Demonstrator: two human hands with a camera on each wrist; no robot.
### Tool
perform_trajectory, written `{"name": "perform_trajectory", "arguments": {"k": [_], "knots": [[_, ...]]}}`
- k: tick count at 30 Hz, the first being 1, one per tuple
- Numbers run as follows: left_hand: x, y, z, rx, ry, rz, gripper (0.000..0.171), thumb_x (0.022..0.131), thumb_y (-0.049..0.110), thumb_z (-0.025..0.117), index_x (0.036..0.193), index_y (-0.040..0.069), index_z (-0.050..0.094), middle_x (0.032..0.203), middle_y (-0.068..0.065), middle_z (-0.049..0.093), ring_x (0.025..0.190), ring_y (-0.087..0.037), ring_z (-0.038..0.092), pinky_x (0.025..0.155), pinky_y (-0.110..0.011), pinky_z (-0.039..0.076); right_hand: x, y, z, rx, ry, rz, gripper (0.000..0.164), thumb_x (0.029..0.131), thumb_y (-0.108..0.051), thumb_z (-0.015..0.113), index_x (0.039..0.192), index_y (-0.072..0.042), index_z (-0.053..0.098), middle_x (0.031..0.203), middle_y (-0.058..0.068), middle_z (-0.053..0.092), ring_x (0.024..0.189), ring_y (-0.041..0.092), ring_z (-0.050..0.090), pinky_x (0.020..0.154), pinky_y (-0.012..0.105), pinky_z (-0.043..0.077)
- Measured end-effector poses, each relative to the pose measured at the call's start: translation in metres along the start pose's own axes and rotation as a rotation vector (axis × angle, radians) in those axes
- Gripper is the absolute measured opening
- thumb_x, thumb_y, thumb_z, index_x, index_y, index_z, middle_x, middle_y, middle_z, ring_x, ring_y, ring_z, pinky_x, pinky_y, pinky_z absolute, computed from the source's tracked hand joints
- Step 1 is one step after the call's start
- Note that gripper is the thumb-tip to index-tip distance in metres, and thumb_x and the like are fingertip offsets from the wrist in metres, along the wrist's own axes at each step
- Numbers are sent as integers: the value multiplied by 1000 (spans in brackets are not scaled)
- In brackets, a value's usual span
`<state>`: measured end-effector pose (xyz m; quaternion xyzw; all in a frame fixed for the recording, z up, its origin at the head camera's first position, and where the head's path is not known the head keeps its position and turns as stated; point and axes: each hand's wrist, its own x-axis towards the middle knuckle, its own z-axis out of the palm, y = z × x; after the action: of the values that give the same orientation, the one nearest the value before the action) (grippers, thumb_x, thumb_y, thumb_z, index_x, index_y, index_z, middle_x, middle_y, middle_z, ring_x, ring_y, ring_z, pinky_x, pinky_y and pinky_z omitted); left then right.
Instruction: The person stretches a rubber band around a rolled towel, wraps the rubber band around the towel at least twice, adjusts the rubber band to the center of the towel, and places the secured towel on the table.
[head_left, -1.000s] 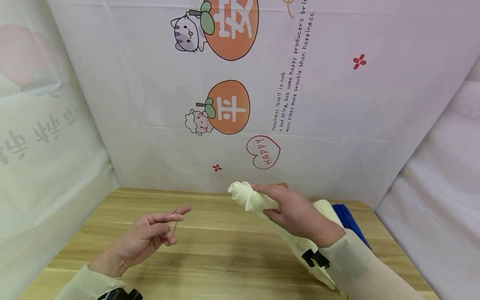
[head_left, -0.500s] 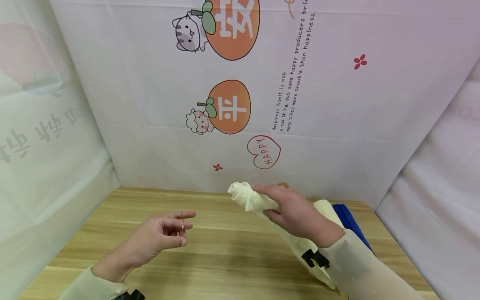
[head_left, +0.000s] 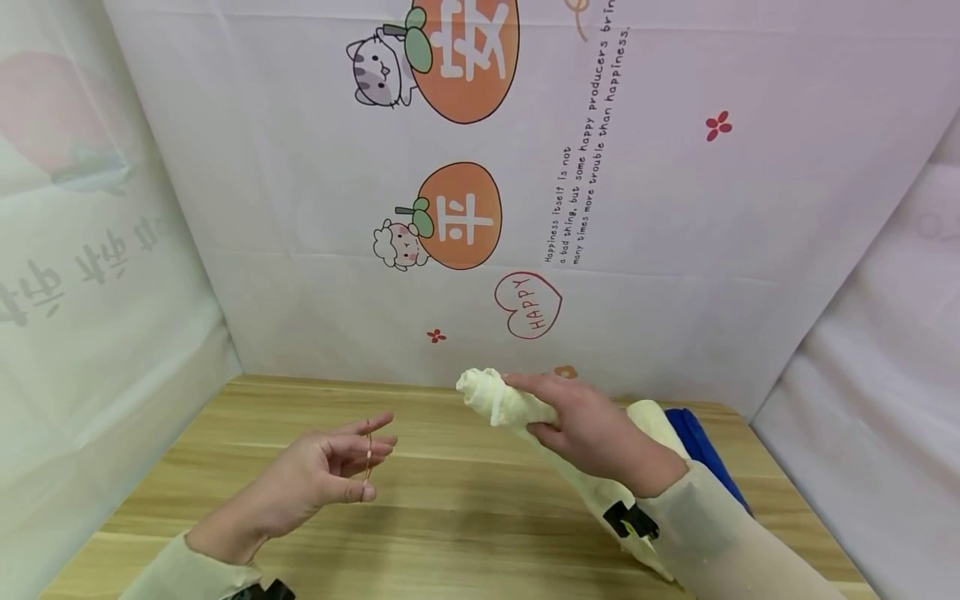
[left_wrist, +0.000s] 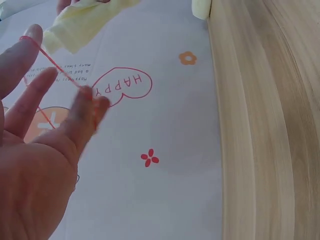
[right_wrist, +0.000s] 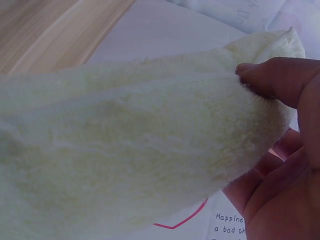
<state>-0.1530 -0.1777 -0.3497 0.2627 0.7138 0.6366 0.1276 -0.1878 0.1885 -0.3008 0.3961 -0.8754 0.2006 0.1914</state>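
Note:
My right hand (head_left: 592,425) grips a pale yellow towel (head_left: 491,396) near its upper end. The towel is rolled into a long tube, its tip up off the table and its lower part slanting down under my forearm. In the right wrist view the thumb lies on top of the fuzzy towel (right_wrist: 125,140), with fingers underneath. My left hand (head_left: 318,475) is held in the air left of the roll, fingers and thumb spread apart. A thin red rubber band (left_wrist: 55,62) is stretched round the fingers and thumb.
Behind my right arm lie another pale yellow roll (head_left: 652,421) and a blue folded cloth (head_left: 705,450). The wooden table (head_left: 450,508) ends at a printed white sheet (head_left: 300,317), and white sheets also hang on both sides.
My left hand has moved a little to the right and turned; its fingers and thumb have spread, stretching the rubber band. The right hand and towel have barely moved.

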Motion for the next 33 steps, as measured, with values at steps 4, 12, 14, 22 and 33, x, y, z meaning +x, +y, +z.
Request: {"name": "perform_trajectory", "arguments": {"k": [4, 12, 14, 22, 33], "knots": [[2, -1, 1, -64, -14, 23, 63, 86, 2, 77, 140, -11, 48, 160, -20, 24, 135, -42, 39, 98, -39, 47, 0, 0, 0, 1, -8, 6, 68, 79, -2, 82, 140, -16, 56, 128, -1, 64, 91, 14, 56, 74, 35, 52], [8, -4, 5, 58, 71, 5, 73, 84, 11, 81, 145, -7, 44, 154, -20, 36, 133, -42, 43, 93, -36, 50, 0, -1, 0, 12, -15, 12, 67, 79, -2, 82, 140, -13, 57, 130, 1, 63, 95, 13, 60, 76, 35, 53], [11, -3, 7, 107, 88, -5, 80, 83, 17, 83, 150, 3, 42, 154, -15, 38, 132, -39, 45, 93, -35, 51, 0, -1, 1, 20, -16, 13, 66, 80, -2, 82, 140, -13, 57, 131, 2, 63, 103, 14, 62, 81, 37, 54], [35, 10, 20, 214, 103, -20, 104, 76, 30, 87, 159, 30, 24, 159, -7, 31, 131, -32, 49, 93, -34, 51, -1, -4, 8, 78, -10, -6, 67, 80, 1, 82, 140, -16, 56, 132, 0, 62, 117, 16, 59, 87, 37, 54], [68, 35, 47, 265, 71, -16, 101, 76, 32, 88, 158, 25, 30, 159, -2, 31, 127, -32, 53, 86, -34, 54, -1, -11, 14, 27, -47, -2, 68, 83, -3, 79, 143, -21, 53, 114, -3, 64, 79, 8, 57, 67, 26, 52]]}}
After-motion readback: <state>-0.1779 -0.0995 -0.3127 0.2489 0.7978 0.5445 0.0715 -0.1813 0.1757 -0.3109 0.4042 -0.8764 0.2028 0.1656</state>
